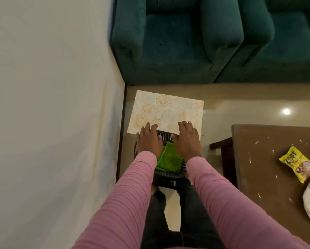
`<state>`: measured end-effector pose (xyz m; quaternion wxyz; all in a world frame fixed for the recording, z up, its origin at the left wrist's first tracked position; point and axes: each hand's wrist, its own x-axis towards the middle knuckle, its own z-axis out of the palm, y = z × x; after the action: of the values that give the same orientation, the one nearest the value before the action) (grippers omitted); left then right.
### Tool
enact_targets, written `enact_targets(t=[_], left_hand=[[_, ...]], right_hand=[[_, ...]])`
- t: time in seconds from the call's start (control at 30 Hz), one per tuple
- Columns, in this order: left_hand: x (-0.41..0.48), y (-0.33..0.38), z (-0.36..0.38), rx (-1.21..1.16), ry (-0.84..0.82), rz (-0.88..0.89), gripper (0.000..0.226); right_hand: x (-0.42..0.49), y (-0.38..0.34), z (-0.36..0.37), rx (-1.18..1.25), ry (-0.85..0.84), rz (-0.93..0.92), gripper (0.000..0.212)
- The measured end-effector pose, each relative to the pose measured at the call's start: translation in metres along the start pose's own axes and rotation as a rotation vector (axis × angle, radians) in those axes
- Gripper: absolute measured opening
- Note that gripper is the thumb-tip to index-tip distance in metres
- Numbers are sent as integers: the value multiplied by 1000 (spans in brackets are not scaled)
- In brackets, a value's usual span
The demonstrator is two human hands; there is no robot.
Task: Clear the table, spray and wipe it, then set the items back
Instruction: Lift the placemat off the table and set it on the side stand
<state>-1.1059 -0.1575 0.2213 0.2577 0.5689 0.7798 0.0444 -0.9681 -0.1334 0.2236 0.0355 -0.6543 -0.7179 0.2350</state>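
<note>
Head view: both arms in pink sleeves reach forward and down. The left hand [148,139] and the right hand [186,139] each grasp the near edge of a patterned placemat [166,110], fingers laid flat on top; the thumbs seem tucked under the edge, though that part is hard to see. The placemat is off the table, low beside the wall [42,87], above a black slatted stand [166,136]. A green cloth [168,159] lies on that stand between the wrists. To the right, the brown table [258,159] carries white specks and a yellow snack packet [297,163]. A teal sofa [186,42] stands beyond.
</note>
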Motion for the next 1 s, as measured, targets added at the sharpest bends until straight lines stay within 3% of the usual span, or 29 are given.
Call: enact_targets(t=[0.27,0.53,1.0], left_hand=[[-61,45,-4,58,25,12,49],[-129,108,43,83,2,-60,55],[-240,189,88,190,84,1,56]], right_hand=[[-55,37,-43,-37,20,-68,59],[-96,114,-70,-41,1,-169,57],[-193,199,-98,-33,28,-258,57]])
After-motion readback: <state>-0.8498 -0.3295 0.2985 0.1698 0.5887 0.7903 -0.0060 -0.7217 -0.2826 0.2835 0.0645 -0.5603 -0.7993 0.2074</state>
